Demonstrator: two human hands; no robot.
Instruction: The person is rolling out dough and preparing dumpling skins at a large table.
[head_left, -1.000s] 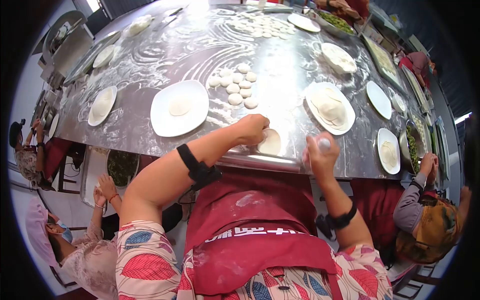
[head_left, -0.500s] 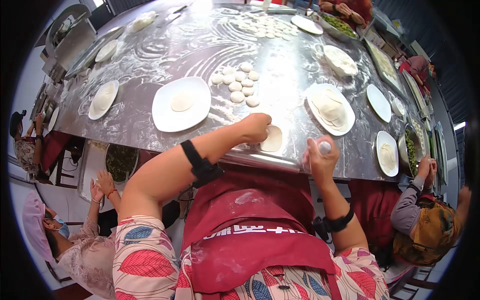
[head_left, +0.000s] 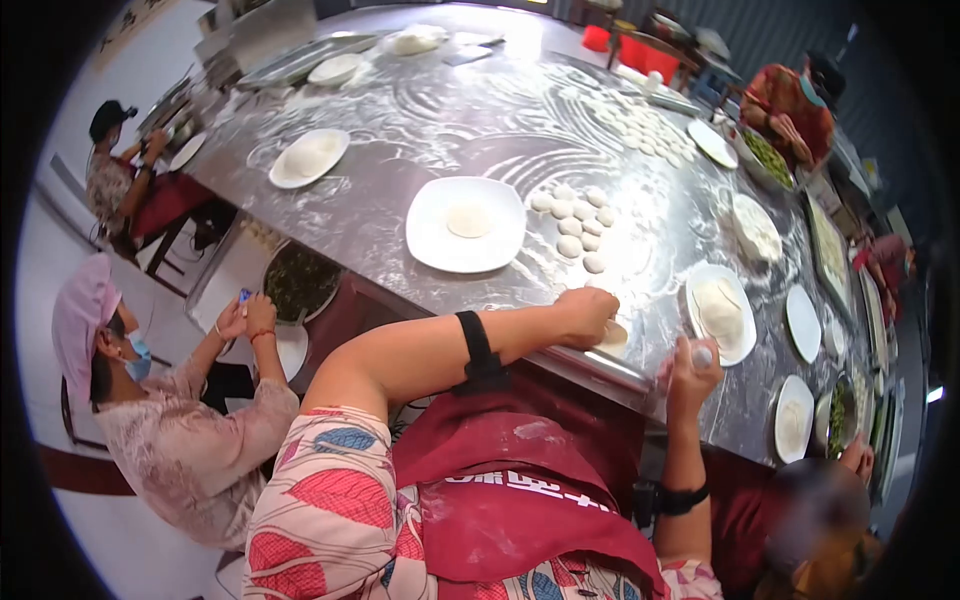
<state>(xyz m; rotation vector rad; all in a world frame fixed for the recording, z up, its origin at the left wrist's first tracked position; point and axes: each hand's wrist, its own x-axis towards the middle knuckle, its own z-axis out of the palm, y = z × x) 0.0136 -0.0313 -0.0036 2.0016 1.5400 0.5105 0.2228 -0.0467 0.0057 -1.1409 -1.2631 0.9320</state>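
Observation:
My left hand point(head_left: 588, 317) is closed, pinching the edge of a small flat dough wrapper point(head_left: 616, 340) on the table near its front edge. The hand covers part of the wrapper. My right hand point(head_left: 690, 378) is wrapped round a rolling pin point(head_left: 704, 356), its pale rounded end showing above the fist. The pin is just right of the wrapper, and most of it is hidden. Beyond my left hand lie several small round dough pieces point(head_left: 570, 226). A white plate point(head_left: 430, 255) with one flat wrapper point(head_left: 470, 221) is at their left. Another plate point(head_left: 738, 352) holds stacked wrappers point(head_left: 718, 308).
The floured metal table point(head_left: 380, 150) carries more plates point(head_left: 803, 325) and a flour bowl point(head_left: 757, 228). A person in a pink cap point(head_left: 85, 310) sits at left beside a bowl of green filling point(head_left: 300, 283). Other people work at the far and right sides.
The view has swung left, so the table and plates appear shifted right. Both my hands keep their holds near the wrapper. The left neighbour's hands have come together on a small blue thing.

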